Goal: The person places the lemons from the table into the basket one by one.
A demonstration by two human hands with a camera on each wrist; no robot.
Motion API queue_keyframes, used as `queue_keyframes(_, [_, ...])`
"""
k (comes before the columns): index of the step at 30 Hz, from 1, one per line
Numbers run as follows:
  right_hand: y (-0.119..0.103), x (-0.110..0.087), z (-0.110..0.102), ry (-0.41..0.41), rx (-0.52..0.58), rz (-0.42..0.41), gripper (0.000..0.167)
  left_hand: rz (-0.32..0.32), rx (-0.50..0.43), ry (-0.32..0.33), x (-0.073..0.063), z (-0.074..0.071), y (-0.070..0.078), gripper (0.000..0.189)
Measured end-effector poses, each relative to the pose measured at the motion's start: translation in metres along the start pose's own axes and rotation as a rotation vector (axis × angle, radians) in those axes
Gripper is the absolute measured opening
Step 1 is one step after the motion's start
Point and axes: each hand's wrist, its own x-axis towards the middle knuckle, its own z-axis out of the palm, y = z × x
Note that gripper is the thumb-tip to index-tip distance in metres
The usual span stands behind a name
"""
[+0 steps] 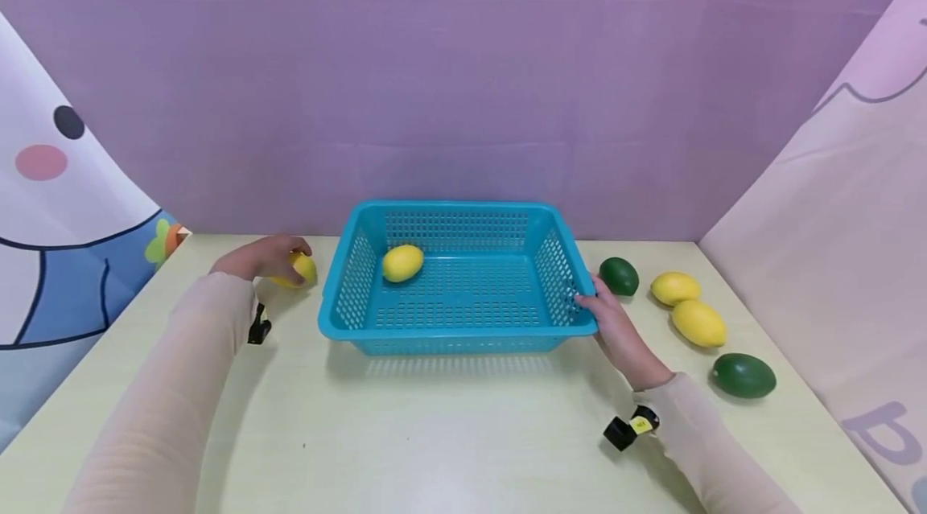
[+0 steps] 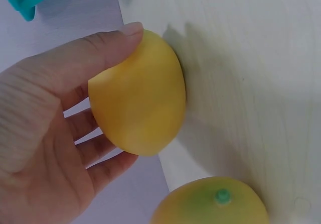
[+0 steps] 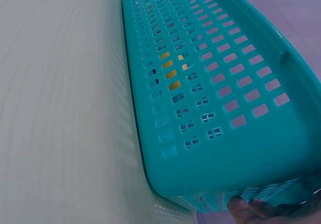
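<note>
My left hand [image 1: 264, 257] is at the far left of the table, left of the blue basket [image 1: 463, 332]. Its thumb and fingers curl round a yellow lemon [image 2: 143, 96], which looks smooth and oval in the left wrist view. Close by lies another lemon [image 2: 200, 209] with a green stem end, partly cut off by that view's edge. My right hand [image 1: 615, 329] grips the basket's right rim, thumb over the top; its other fingers are partly hidden by the wall. A single lemon [image 1: 402, 263] lies inside the basket at the left.
Right of the basket, two more lemons [image 1: 698, 323] lie touching or nearly so. A dark green oval fruit [image 1: 619, 277] is near the basket's right wall, and another green fruit [image 1: 743, 376] sits nearer the table's right edge. A purple cloth [image 1: 463, 96] hangs behind the table.
</note>
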Motion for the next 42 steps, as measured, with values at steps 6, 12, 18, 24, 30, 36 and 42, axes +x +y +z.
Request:
queue_keyframes(6, [0.000, 0.000, 0.000, 0.000, -0.002, -0.001, 0.059, 0.007, 0.015, 0.009, 0.004, 0.007, -0.007, 0.058])
queue_keyframes(12, [-0.001, -0.001, 0.000, 0.000, -0.005, -0.009, 0.058, -0.006, 0.003, 0.003, 0.002, 0.011, -0.006, 0.059])
queue_keyframes(18, [0.000, -0.001, 0.000, 0.000, -0.004, -0.009, 0.058, -0.046, -0.026, -0.021, -0.004, 0.012, -0.002, 0.064])
queue_keyframes(24, [0.001, -0.001, 0.000, 0.008, -0.004, -0.005, 0.058, -0.061, -0.050, -0.025, -0.003, 0.014, -0.004, 0.065])
queue_keyframes(30, [0.001, 0.000, 0.000, 0.008, -0.006, -0.004, 0.059, -0.070, -0.069, -0.022, -0.003, 0.014, -0.004, 0.065])
queue_keyframes(36, [0.001, 0.000, 0.000, 0.000, -0.009, -0.012, 0.059, -0.076, -0.067, -0.018, -0.004, 0.015, -0.003, 0.061])
queue_keyframes(42, [0.000, -0.001, 0.000, 0.005, -0.004, -0.018, 0.058, -0.019, -0.035, 0.011, -0.003, 0.016, -0.004, 0.054])
